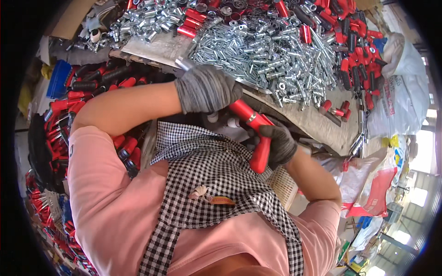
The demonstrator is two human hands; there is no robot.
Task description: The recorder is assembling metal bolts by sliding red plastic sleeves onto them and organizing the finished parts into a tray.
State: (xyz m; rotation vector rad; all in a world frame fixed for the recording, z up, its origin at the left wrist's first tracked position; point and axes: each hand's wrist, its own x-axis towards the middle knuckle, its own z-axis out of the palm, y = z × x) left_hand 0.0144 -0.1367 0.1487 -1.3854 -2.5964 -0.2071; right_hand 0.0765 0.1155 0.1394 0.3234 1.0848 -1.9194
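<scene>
Gloves (199, 92) of grey knit fabric cover both your hands. Your left hand (209, 87) is closed around the front of a red pistol-shaped tool (241, 110) with a silver ring around its barrel; a shiny silver metal end (183, 63) sticks out past that hand, and whether it belongs to the tool you cannot tell, since the glove hides the join. Your right hand (278, 145) grips the tool at its bend, the curved red handle hanging below. You hold it aslant, just in front of your black-and-white checked cloth apron (207, 168) and short of the worn grey surface (345, 131).

As far as the piece in your hands goes, barrel, ring and handle already look joined; how its front end sits stays covered. Plenty seems left: on the surface lie a broad heap of slender silver metal pins (235, 50), a pile of short silver metal tubes (147, 20) and some glossy red cylinders (186, 31). Farther right is a mass of red and black handle-shaped pieces (359, 60), and on your left a stack of red-and-black tools (110, 76), whether finished or part-made being unclear. A white plastic sack (405, 87) stands beyond
</scene>
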